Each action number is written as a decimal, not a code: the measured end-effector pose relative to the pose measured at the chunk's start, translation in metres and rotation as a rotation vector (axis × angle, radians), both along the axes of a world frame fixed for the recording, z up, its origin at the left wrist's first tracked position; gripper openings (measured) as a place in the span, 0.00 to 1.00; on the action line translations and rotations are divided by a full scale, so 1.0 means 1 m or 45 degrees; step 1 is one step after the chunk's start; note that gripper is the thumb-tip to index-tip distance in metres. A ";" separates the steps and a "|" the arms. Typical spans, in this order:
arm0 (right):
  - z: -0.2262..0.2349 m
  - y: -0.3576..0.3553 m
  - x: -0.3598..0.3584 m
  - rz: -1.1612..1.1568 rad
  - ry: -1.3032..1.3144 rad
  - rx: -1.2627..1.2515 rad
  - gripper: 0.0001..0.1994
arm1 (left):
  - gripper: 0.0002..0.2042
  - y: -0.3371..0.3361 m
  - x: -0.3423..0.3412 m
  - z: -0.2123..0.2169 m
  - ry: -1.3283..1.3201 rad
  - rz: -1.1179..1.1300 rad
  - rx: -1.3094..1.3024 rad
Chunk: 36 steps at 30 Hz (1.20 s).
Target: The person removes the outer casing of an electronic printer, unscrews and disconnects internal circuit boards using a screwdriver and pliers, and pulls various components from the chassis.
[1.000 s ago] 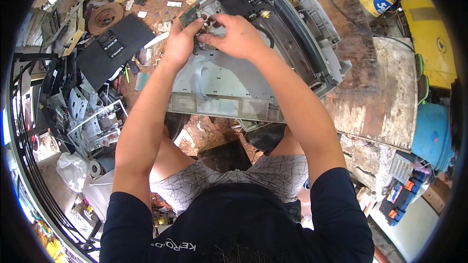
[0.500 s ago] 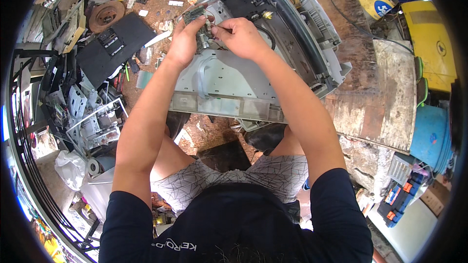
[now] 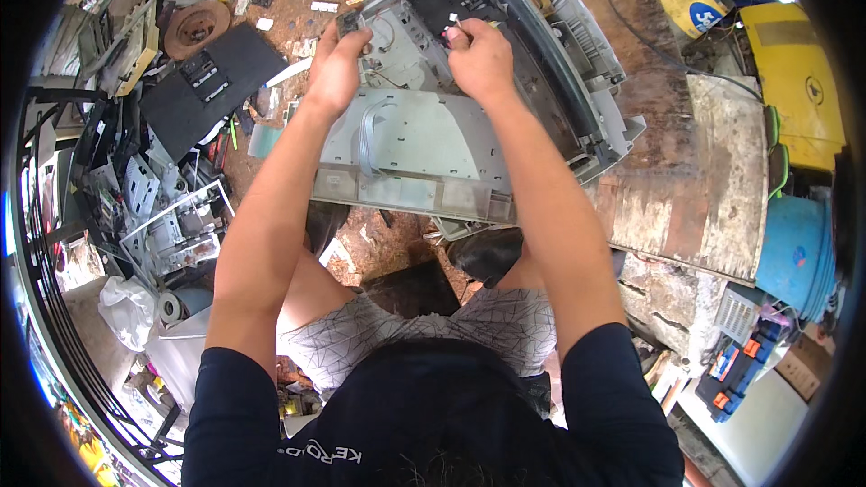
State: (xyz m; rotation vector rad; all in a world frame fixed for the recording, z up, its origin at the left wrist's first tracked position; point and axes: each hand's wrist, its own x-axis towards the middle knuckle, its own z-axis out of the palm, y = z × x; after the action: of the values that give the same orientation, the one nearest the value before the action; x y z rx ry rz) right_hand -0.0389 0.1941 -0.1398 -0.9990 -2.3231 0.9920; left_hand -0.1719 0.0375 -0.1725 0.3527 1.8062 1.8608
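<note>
A partly stripped grey printer-like machine, with a long black roller [image 3: 552, 59] on its right side and a pale metal plate [image 3: 428, 131] in front, lies before me. My left hand [image 3: 334, 77] is closed on a small green circuit board [image 3: 348, 22] at the machine's left edge; the fingers cover most of it. Over the machine's middle, my right hand [image 3: 484, 61] pinches a thin cable ending in a small white connector [image 3: 453, 17]. A flat grey ribbon cable [image 3: 368, 140] lies across the plate.
A black panel [image 3: 212, 90] and a rusty round disc [image 3: 197, 29] lie to the left, above a heap of metal and plastic scrap [image 3: 171, 207]. Wooden boards [image 3: 690, 207] are on the right, beside a blue bucket [image 3: 798, 257] and a yellow case [image 3: 794, 81].
My hands have moved apart: the right one went up and to the right with the connector, off the circuit board. My left hand shifted slightly left, still holding the board.
</note>
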 end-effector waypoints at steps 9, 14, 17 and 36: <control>0.019 -0.015 -0.001 0.351 0.043 0.501 0.22 | 0.25 0.005 0.016 0.036 -0.331 -0.187 0.309; 0.007 -0.052 0.013 0.481 0.100 0.305 0.13 | 0.26 0.005 0.018 0.035 -0.333 -0.186 0.381; -0.001 -0.055 0.005 0.468 0.141 0.364 0.06 | 0.29 0.005 0.015 0.030 -0.180 -0.201 0.344; 0.025 -0.004 0.040 0.213 0.194 -0.054 0.19 | 0.52 -0.044 0.014 0.104 -0.650 -0.327 0.944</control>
State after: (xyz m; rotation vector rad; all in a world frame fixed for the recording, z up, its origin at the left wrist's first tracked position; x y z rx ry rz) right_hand 0.0007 0.1906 -0.1152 -0.7256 -2.2953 1.1445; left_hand -0.1579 -0.0065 -0.0684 0.3046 0.6716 2.1191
